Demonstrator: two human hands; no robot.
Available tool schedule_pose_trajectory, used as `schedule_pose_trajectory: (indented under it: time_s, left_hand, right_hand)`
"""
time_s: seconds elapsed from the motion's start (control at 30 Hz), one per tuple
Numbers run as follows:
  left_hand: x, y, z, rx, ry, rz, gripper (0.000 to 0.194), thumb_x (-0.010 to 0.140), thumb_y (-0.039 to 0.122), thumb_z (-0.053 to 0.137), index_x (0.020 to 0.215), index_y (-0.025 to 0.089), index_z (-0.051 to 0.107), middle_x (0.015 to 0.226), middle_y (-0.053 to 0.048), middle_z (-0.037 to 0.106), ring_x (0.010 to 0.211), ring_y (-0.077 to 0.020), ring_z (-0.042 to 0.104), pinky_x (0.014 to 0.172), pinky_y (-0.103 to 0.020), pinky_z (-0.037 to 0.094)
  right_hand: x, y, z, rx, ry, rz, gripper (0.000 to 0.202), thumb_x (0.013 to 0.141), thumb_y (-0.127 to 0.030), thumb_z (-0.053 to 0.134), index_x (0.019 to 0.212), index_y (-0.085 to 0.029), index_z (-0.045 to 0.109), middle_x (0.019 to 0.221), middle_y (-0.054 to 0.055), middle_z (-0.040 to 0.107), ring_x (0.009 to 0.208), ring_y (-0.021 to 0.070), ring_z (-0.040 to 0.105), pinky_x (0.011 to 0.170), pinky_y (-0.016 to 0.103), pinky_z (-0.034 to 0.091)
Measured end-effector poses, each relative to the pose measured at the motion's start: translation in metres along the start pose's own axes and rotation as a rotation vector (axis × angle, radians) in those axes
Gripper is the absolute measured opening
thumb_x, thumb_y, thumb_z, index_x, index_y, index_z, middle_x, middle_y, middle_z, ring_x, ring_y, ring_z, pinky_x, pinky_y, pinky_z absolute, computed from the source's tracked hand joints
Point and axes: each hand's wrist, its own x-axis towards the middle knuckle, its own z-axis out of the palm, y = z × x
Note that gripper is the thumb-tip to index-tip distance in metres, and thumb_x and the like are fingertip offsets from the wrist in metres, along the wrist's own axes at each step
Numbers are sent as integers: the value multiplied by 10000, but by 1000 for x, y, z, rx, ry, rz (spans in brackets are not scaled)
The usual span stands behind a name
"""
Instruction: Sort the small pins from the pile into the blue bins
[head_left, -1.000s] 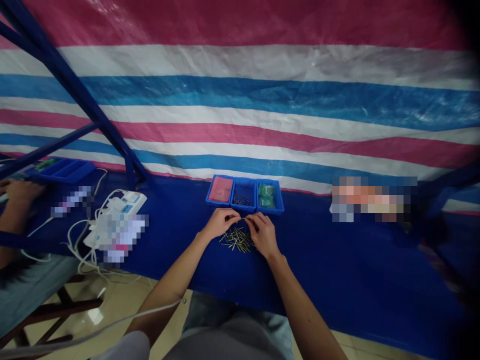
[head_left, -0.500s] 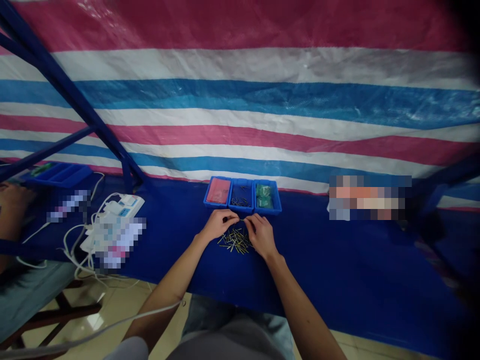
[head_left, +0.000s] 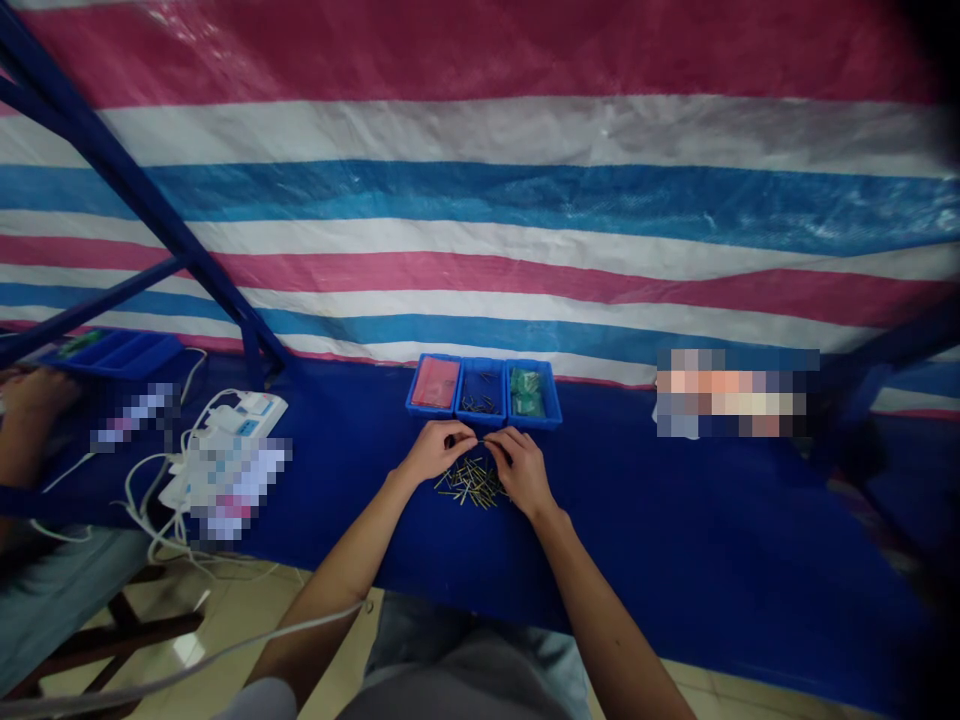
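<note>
My left hand [head_left: 437, 450] and my right hand [head_left: 520, 466] meet fingertip to fingertip over the blue table. Both are closed in a pinch, with a small thin metal rod [head_left: 481, 440] held between them. Its exact kind is too small to make out. Just below my fingers lies a loose pile of thin yellowish and dark rods [head_left: 469, 485]. Behind the hands stand three joined blue bins: the left one holds a pink stack [head_left: 436, 382], the middle one several dark thin pieces [head_left: 478, 403], the right one green packets [head_left: 527, 390].
Left of me a white power strip [head_left: 259, 408] lies among tangled white cables [head_left: 135, 490]. Further left are a blue tray [head_left: 124, 355] and another person's hand [head_left: 37, 390]. A blue metal frame [head_left: 150, 200] stands before the striped sheet [head_left: 487, 190]. A blurred-out item [head_left: 735, 395] lies right.
My fingertips have shifted slightly, the right ones a little closer to the left. The rod stays pinched between them. At far left, the other person's hand has moved slightly right.
</note>
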Motion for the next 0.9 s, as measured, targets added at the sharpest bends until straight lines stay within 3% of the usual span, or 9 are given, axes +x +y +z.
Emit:
schedule_pose_trajectory:
  time_s: [0.57, 0.77, 0.9]
  left_hand:
    - [-1, -1, 3, 52, -26, 48, 260, 916, 383, 642, 903, 153, 763, 763, -38, 698, 637, -120, 572, 627, -229, 412]
    - [-1, -1, 1, 23, -11, 64, 243, 934, 346, 621, 931, 150, 765, 832, -49, 724, 666, -121, 599, 630, -225, 417]
    - [-1, -1, 1, 32, -20, 67, 250, 940, 353, 613, 935, 157, 769, 849, -53, 728, 688, -128, 611, 654, -231, 431]
  right_hand:
    - [-1, 2, 2, -56, -41, 2, 294, 1047, -332, 422, 900, -211, 646, 853, 42, 676, 767, 178, 610, 777, 337, 399]
    - [-1, 1, 2, -13, -40, -6, 226, 1017, -371, 506, 1069, -223, 669, 950, 53, 707, 826, 189, 640, 803, 350, 407]
    - [-1, 3, 3, 16, -44, -40, 231, 1037, -291, 462, 1049, -235, 686, 984, 40, 710, 867, 175, 646, 799, 340, 400]
